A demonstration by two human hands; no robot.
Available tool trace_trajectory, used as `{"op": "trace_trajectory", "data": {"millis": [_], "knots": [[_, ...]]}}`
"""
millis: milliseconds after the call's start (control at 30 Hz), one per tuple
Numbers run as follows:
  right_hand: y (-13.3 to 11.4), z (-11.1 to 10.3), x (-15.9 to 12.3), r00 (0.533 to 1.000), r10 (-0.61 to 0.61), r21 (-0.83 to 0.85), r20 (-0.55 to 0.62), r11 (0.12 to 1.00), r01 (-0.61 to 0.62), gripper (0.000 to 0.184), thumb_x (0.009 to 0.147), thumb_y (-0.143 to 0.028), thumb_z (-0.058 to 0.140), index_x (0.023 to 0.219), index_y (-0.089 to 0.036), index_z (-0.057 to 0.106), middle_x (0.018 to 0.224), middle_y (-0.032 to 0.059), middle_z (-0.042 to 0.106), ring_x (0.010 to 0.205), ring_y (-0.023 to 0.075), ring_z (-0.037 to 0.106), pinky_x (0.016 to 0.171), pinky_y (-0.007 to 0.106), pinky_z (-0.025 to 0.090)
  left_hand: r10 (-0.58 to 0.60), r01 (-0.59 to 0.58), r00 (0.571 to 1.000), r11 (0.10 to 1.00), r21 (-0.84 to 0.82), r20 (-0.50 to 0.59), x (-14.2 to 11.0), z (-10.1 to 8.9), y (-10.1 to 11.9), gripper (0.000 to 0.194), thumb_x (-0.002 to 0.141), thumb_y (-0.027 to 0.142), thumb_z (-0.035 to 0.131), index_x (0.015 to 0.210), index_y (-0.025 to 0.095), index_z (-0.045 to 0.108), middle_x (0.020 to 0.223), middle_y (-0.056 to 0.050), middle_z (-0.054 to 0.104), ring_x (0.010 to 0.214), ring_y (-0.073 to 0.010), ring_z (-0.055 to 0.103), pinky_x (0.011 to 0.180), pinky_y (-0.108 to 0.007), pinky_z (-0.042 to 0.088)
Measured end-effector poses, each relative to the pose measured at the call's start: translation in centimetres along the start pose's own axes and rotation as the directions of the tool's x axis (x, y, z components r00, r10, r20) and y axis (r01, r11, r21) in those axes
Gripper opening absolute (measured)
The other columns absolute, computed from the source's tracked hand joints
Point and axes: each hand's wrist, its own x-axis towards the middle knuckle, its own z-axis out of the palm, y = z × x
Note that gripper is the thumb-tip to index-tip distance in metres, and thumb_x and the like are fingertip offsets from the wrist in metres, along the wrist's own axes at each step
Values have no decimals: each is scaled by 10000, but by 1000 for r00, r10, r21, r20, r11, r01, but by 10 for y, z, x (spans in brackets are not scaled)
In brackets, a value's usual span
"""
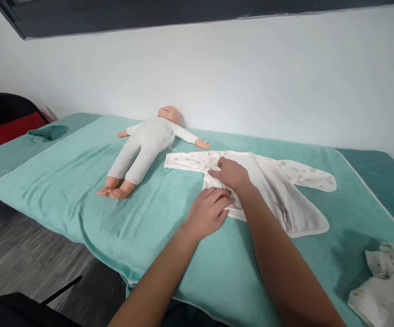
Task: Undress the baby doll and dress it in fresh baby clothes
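A white baby shirt [268,190] with a small print lies spread out, its sleeves stretched to both sides and its front opened. My right hand [234,173] pinches the cloth near the base of the left-lying sleeve, thumb and fingers closed. Just below it, my left hand [208,211] has its fingers curled over the edge of the same front panel, gathering some of the fabric. Part of the bunched cloth is hidden under the fingers. To the left of the shirt a baby doll [149,138] in a white suit lies on its back, arms spread.
Everything rests on a teal cloth [104,181] over a table against a white wall [217,81]. A crumpled printed white cloth [384,281] lies at the near right corner. A black and red chair [11,118] stands at the far left.
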Motion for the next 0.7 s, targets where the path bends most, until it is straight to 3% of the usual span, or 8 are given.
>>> {"op": "trace_trajectory", "data": {"millis": [167,433,567,700], "knots": [[-3,5,0,999,-24,-115,-48,993,18,175,929,-393,547,953,-242,632,966,56,698,871,242,655,666,321,398,-39,36,998,999,41,55,1,1,0,148,943,168,510,966,206,652,1024,-50,703,923,-207,622,814,-363,495],[6,8,4,973,-13,21,-230,1000,18,192,956,-278,475,968,-246,663,1105,58,659,874,215,631,682,323,398,-91,79,992,988,130,86,-1,2,1,160,953,203,502,1026,222,643,952,-35,660,837,-186,628,698,-322,482],[5,9,5,976,-79,84,-205,992,98,233,932,-451,584,857,-240,647,1076,46,659,843,203,619,693,323,402,-150,130,981,980,151,126,-2,3,3,149,972,245,503,1027,230,641,953,-26,690,813,-184,656,669,-319,478],[7,11,9,987,-34,115,-155,992,52,163,880,-363,623,777,-240,592,846,25,663,790,214,596,713,324,401,-177,156,976,976,154,129,-2,4,3,136,985,288,520,1030,228,633,946,-21,714,817,-190,677,654,-317,477]]}}
